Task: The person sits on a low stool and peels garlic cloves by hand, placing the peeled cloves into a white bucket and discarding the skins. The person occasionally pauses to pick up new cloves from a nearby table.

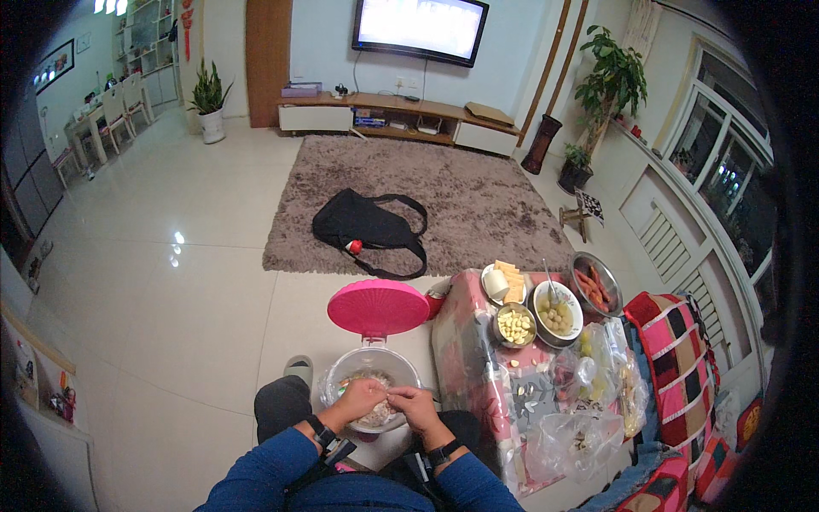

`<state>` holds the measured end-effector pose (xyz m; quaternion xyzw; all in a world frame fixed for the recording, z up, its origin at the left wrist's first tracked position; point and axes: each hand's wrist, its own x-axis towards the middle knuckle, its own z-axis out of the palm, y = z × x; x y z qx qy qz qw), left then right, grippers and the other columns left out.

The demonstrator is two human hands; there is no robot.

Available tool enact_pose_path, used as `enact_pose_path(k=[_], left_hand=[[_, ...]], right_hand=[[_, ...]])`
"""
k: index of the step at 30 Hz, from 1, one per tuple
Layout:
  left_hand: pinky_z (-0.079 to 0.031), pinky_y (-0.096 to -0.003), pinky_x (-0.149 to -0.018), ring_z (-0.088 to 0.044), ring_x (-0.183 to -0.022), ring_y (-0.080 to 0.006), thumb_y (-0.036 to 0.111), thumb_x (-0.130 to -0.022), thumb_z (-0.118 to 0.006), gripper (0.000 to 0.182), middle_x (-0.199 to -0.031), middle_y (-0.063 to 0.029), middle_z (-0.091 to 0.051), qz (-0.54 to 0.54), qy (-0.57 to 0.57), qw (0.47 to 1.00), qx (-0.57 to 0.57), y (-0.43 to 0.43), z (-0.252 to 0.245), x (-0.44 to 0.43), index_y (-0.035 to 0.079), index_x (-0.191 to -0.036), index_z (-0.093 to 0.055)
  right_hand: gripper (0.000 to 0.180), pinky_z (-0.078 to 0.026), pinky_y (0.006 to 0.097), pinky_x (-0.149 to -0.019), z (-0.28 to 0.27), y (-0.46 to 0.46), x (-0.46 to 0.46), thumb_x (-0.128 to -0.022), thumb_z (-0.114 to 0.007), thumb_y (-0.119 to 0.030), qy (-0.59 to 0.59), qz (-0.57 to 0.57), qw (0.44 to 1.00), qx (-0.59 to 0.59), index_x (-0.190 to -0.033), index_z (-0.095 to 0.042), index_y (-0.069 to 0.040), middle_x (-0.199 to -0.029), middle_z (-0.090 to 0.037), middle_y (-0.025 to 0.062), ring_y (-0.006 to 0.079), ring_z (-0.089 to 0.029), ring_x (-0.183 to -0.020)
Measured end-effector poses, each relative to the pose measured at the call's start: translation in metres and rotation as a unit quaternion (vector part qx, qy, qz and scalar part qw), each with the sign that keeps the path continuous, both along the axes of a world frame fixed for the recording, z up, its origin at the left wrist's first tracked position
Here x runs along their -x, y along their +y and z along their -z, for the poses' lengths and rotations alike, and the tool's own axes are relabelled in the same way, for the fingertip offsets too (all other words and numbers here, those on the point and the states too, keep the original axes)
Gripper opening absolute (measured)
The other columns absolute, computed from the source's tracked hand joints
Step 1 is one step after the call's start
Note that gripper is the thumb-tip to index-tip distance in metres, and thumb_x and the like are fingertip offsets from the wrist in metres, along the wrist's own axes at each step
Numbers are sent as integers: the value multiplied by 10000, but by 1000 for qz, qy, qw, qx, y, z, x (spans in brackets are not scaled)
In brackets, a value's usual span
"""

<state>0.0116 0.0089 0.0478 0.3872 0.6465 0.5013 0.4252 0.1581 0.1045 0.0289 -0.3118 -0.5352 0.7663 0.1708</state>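
Note:
Over the open trash bin (pixel 409 371) with its raised pink lid (pixel 378 308), my left hand (pixel 363 402) and my right hand (pixel 413 407) meet at the fingertips. They pinch something very small and pale that I cannot make out. Pale scraps (pixel 377 417) lie inside the bin, below the hands. To the right stands a table with a patterned cover (pixel 467 377). A metal bowl of peeled garlic cloves (pixel 514 325) sits on it, and a few loose cloves (pixel 514 363) lie near that bowl.
The table also bears a plate of crackers (pixel 514 281), a bowl of soup with a spoon (pixel 558 310), a metal bowl of reddish food (pixel 595 285) and plastic bags (pixel 576 441). A black bag (pixel 365 224) lies on the rug (pixel 473 192). A plaid cushion (pixel 675 358) is at right.

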Motion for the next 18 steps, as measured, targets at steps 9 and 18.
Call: enact_pose_path(k=[9, 18], left_hand=[[-397, -219, -541, -490, -616, -58, 138, -820, -585, 154, -674, 16, -574, 39, -130, 988, 68, -2, 6, 7, 5, -770, -645], [-408, -235, -527, -499, -597, -68, 146, -796, -613, 137, -664, 11, -584, 9, -107, 994, 29, -1, 20, 2, 21, -742, -627]], right_hand=[[180, -503, 247, -633, -5, -2, -1, -799, -676, -62, -34, -21, 998, -49, -942, -664, 46, -788, -669, 74, 125, -618, -687], [184, -513, 250, -656, 5, -5, 1, -820, -657, -83, -75, -32, 979, -189, -967, -661, 27, -802, -674, 75, 122, -629, -707]])
